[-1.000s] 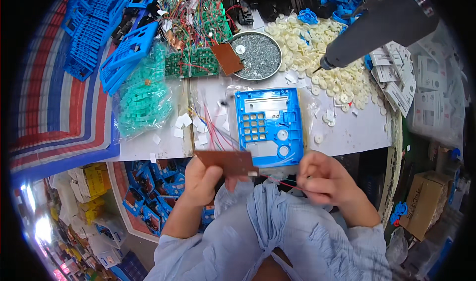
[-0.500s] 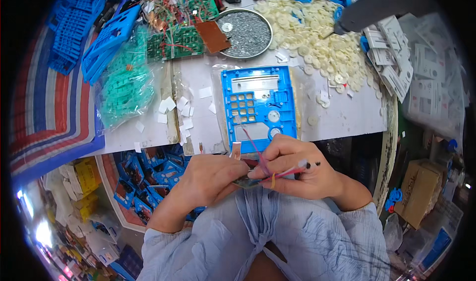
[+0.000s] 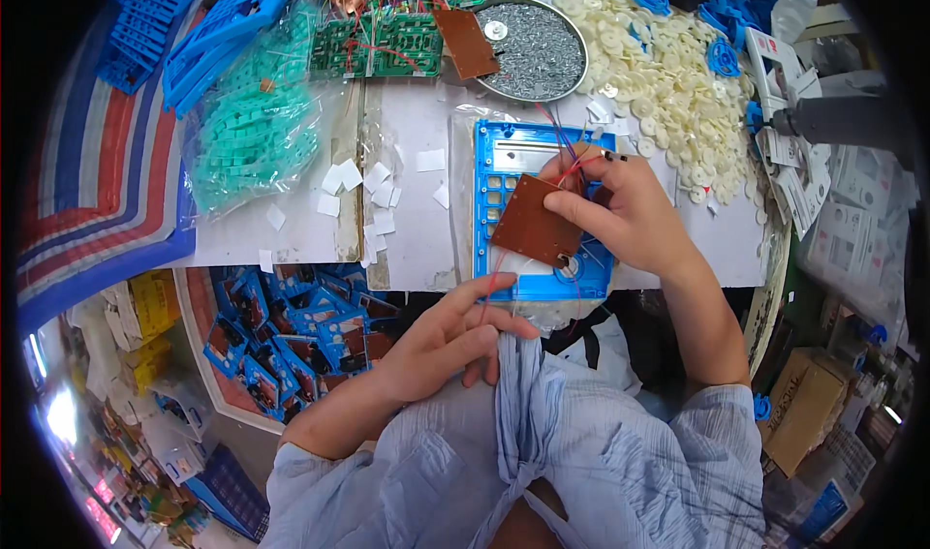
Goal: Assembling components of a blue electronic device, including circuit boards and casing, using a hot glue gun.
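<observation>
Your right hand (image 3: 620, 210) is the one on the work: its fingers pinch the upper right corner of the brown circuit board (image 3: 531, 222), and a few thin red and blue wires (image 3: 572, 157) run up from under that grip. The board lies tilted over the blue plastic keypad frame (image 3: 504, 162), which sits flat at the near edge of the white worktop (image 3: 417, 229), its long axis running away from you. So the board is to the left of your right palm, directly above the middle of the frame, its lower corner close to the frame's round opening. Your left hand (image 3: 455, 341) is lower and nearer your body, off the table, fingers loosely curled and apparently grasping nothing, though a thin red wire seems to pass by its fingertips; you cannot tell if it is pinched. From the left hand the board lies up and to the right, so the right hand is clearly closer.
</observation>
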`<state>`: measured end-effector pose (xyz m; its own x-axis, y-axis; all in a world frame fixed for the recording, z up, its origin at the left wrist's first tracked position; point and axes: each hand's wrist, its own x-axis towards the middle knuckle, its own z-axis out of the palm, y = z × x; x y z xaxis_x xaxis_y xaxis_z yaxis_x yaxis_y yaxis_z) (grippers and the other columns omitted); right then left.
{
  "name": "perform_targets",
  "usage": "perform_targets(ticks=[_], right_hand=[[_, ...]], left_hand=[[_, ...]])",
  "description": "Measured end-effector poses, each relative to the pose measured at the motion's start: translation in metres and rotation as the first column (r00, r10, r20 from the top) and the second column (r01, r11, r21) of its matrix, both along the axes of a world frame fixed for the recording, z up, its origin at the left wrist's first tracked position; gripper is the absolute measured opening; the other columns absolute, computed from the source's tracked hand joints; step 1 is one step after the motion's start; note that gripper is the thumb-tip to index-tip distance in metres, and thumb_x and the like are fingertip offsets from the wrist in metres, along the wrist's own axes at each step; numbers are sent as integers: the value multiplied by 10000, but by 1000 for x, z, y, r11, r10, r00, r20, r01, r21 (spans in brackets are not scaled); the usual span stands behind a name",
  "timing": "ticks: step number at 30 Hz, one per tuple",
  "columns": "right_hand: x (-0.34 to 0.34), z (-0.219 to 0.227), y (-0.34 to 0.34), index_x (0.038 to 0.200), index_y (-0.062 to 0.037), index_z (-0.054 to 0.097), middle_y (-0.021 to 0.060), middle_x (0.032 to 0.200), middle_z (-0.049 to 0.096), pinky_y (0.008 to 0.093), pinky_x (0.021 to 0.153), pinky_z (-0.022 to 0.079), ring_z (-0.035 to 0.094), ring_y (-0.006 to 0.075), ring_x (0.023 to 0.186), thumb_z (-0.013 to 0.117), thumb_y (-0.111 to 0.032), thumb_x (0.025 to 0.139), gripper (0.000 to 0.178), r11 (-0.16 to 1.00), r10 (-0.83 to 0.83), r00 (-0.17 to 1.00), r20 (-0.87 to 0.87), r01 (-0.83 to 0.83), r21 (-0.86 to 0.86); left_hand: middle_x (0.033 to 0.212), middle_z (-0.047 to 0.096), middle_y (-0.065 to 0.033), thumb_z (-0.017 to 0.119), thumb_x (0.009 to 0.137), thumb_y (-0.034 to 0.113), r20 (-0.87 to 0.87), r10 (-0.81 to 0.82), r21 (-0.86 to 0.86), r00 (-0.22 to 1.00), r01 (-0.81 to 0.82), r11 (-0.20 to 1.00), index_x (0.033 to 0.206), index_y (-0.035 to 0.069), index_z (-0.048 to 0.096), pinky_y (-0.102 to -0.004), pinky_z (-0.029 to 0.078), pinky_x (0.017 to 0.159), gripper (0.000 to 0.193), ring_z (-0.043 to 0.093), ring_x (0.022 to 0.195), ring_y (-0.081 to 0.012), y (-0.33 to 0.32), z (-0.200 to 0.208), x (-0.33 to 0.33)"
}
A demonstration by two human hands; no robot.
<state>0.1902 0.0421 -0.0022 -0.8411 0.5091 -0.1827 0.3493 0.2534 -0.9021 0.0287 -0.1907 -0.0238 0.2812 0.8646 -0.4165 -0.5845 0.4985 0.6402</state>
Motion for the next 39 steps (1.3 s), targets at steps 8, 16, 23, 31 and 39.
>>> perform_targets(ticks=[8, 16, 23, 31, 39], right_hand=[[29, 22, -3, 990, 6, 730, 46, 857, 698, 269, 667, 483, 638, 124, 756, 801, -119, 849, 201, 990, 29, 998, -58, -37, -136], [53, 31, -21, 912, 8, 734, 95, 813, 712, 304, 652, 501, 673, 197, 737, 822, -60, 799, 159, 958, 128, 956, -264, -188, -217], [47, 31, -27, 904, -15, 732, 81, 769, 697, 282, 601, 483, 659, 176, 667, 823, -82, 803, 152, 977, 132, 942, -307, -175, -119], [52, 31, -26, 918, -17, 734, 65, 756, 683, 262, 565, 465, 646, 144, 639, 812, -99, 816, 153, 981, 110, 957, -268, -147, -124], [58, 19, -26, 931, -5, 733, 74, 767, 677, 255, 555, 451, 618, 131, 620, 812, -102, 819, 168, 980, 70, 942, -328, -127, -156]], left_hand=[[1287, 666, -102, 666, 974, 172, -473, -108, 222, 875, 237, 946, 1487, 84, 458, -315, 548, 781, 560, 698, 930, -179, -8, 9, -15], [947, 741, -109, 705, 881, 126, -849, 414, 415, -328, 71, 907, 1061, 14, 740, -327, 530, 742, 216, 699, 801, -203, 46, 53, -178], [1016, 742, -140, 690, 895, 193, -704, 146, 9, -695, 197, 980, 1071, 90, 756, -451, 553, 804, 214, 697, 920, -359, 121, 19, -261], [944, 730, -145, 748, 875, 284, -828, 1, -84, -561, 126, 989, 1234, 107, 691, -470, 545, 786, 404, 692, 872, -359, 142, 16, -273], [799, 682, -63, 810, 845, 261, -928, 281, 321, -246, -141, 937, 974, 33, 718, -301, 478, 587, 277, 618, 652, -154, 110, 31, -261]])
